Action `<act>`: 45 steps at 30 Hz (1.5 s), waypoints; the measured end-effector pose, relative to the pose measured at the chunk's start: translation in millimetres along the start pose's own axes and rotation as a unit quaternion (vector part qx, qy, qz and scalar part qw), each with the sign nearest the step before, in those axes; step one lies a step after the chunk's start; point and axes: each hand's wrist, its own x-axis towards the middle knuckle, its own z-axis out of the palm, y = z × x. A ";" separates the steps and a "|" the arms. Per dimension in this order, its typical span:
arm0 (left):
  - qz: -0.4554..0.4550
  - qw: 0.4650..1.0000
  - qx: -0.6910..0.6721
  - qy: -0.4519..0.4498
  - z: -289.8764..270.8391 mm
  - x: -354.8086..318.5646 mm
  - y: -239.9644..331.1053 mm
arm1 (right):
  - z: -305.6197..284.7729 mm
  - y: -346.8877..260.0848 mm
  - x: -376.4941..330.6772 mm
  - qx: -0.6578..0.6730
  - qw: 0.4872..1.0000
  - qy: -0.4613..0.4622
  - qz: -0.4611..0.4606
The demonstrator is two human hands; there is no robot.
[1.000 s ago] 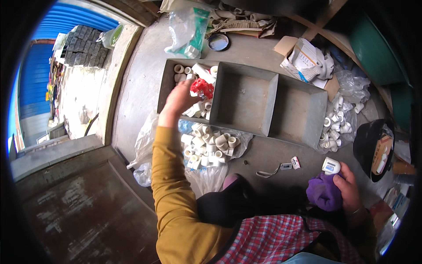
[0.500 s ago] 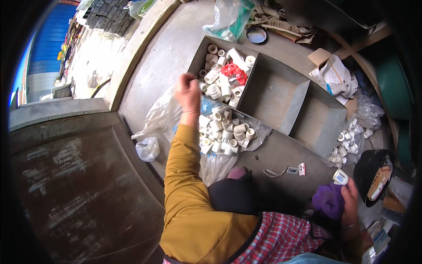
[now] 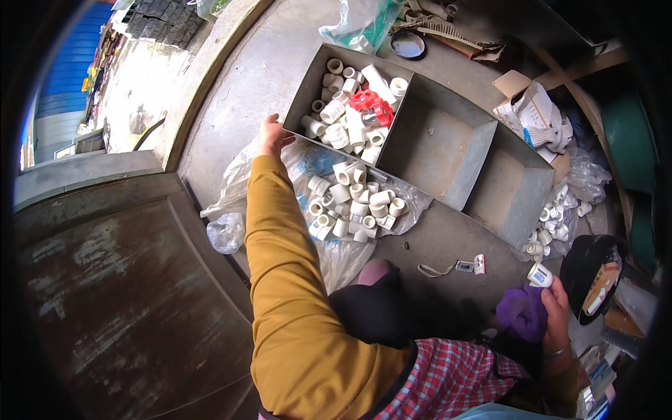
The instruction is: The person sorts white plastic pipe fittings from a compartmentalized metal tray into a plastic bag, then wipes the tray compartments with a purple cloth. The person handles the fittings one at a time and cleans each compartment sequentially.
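Observation:
My left hand (image 3: pixel 271 136) reaches to the near left corner of a grey metal tray (image 3: pixel 437 189) with three compartments. Its fingers are apart with nothing between them; whether they touch the tray wall I cannot tell. White pipe fittings and red valve handles (image 3: pixel 372 106) fill the tray's left compartment. Just below lies a heap of white pipe fittings (image 3: pixel 360 203) on a clear plastic bag (image 3: pixel 329 262). At the lower right, my right hand (image 3: pixel 556 315) is closed on a white pipe fitting (image 3: pixel 540 275) with a printed label, held upright beside a purple cuff (image 3: pixel 521 313).
More white fittings (image 3: pixel 553 227) lie in plastic right of the tray. A dark round container (image 3: pixel 595 280) holding cardboard stands near my right hand. A small device with a strap (image 3: pixel 464 266) lies on the floor. A crumpled bag (image 3: pixel 226 233) lies at left beside a dark panel (image 3: pixel 133 294).
My left hand has moved left and slightly up to the tray's corner, and its fingers have spread from a closed shape. My right hand still holds the pipe fitting.

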 end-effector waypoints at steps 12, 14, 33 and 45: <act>0.196 0.953 0.201 0.115 13.4 37.0 11.4 | 7.0 1.8 9.9 0.004 0.999 0.031 0.034; 0.186 0.976 0.100 0.054 8.8 38.7 10.1 | 4.7 1.6 9.7 0.002 0.999 0.028 0.034; 0.364 0.740 0.543 -0.159 138.5 -82.6 67.1 | -7.7 -1.8 -16.1 0.039 0.999 0.018 0.004; 0.405 0.741 0.517 -0.139 138.3 -77.3 50.2 | -30.4 -6.0 -26.0 -0.028 0.999 -0.020 0.000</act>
